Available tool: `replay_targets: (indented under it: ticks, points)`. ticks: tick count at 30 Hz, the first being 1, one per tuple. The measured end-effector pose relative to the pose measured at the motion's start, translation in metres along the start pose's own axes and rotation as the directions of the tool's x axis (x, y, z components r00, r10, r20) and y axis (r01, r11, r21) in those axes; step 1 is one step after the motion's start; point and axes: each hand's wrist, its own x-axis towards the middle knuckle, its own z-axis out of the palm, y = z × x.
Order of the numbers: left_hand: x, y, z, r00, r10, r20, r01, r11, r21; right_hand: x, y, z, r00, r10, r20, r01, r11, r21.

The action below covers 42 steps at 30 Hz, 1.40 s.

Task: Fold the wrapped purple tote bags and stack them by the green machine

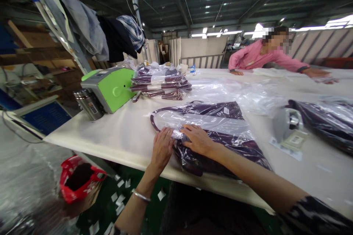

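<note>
Both hands lie flat, fingers spread, on a bagged purple garment near the white table's front edge — left hand at the bag's left end, right hand just beside it, pressing the plastic — neither gripping

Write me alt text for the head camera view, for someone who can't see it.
Both bare hands, left hand and right hand, press flat on a dark purple garment in a clear plastic bag on a long white table. Behind sit a stack of bagged purple garments and a green machine; a person in pink leans over the far end.
</note>
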Motion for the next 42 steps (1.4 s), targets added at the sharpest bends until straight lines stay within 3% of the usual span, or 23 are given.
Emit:
replay_targets:
  ticks: [2, 4, 9, 11, 15, 18, 21, 24, 26, 28, 31, 33, 39, 42]
  points:
    - [0.003, -0.001, 0.004, 0.986, -0.141, 0.088, 0.145, 0.988, -0.044, -0.002, 0.013, 0.008, 0.996, 0.087, 0.029, -0.087, 0.996, -0.009]
    - [0.005, -0.001, 0.004, 0.972, -0.176, 0.157, 0.191, 0.978, -0.087, -0.004, 0.023, 0.007, 0.990, 0.142, 0.024, -0.142, 0.990, -0.008]
    - [0.010, -0.002, 0.006, 0.969, -0.164, 0.184, 0.203, 0.954, -0.222, 0.006, 0.013, 0.005, 1.000, 0.003, -0.023, -0.002, 0.999, 0.035]
    - [0.012, -0.003, 0.007, 0.964, -0.165, 0.208, 0.225, 0.923, -0.312, 0.018, 0.003, 0.010, 0.999, 0.009, -0.036, -0.007, 0.998, 0.058]
    - [0.009, -0.002, 0.000, 0.958, -0.143, 0.251, 0.259, 0.808, -0.530, 0.035, -0.006, 0.019, 0.998, 0.055, 0.025, -0.058, 0.992, 0.110]
    - [0.008, -0.009, -0.011, 0.936, -0.319, 0.146, 0.327, 0.643, -0.693, 0.032, -0.005, 0.015, 0.996, 0.084, 0.036, -0.088, 0.989, 0.116]
    - [0.017, -0.033, -0.020, 0.831, -0.555, 0.044, 0.410, 0.556, -0.723, 0.020, -0.004, 0.002, 0.989, 0.149, 0.009, -0.149, 0.980, 0.135]
    - [0.038, -0.064, -0.023, 0.667, -0.745, 0.031, 0.514, 0.430, -0.742, 0.013, -0.004, -0.012, 0.975, 0.221, -0.003, -0.217, 0.961, 0.173]
    - [0.054, -0.077, -0.021, 0.567, -0.819, 0.091, 0.546, 0.291, -0.785, 0.017, -0.006, -0.015, 0.969, 0.247, 0.009, -0.244, 0.952, 0.182]
    - [0.068, -0.082, -0.019, 0.525, -0.823, 0.218, 0.558, 0.139, -0.818, 0.027, -0.012, -0.011, 0.971, 0.239, 0.013, -0.238, 0.958, 0.161]
    - [0.086, -0.077, -0.016, 0.518, -0.750, 0.411, 0.583, -0.042, -0.811, 0.053, -0.027, 0.004, 0.984, 0.178, 0.013, -0.178, 0.979, 0.103]
    - [0.097, -0.069, -0.018, 0.522, -0.712, 0.470, 0.579, -0.108, -0.808, 0.072, -0.040, 0.012, 0.985, 0.169, 0.020, -0.170, 0.983, 0.075]
    - [0.134, -0.036, -0.028, 0.646, -0.652, 0.397, 0.410, -0.142, -0.901, 0.099, -0.052, 0.012, 0.984, 0.180, -0.009, -0.180, 0.983, -0.019]
    - [0.149, -0.023, -0.029, 0.654, -0.665, 0.361, 0.344, -0.164, -0.925, 0.091, -0.044, 0.008, 0.979, 0.204, -0.014, -0.205, 0.978, -0.047]
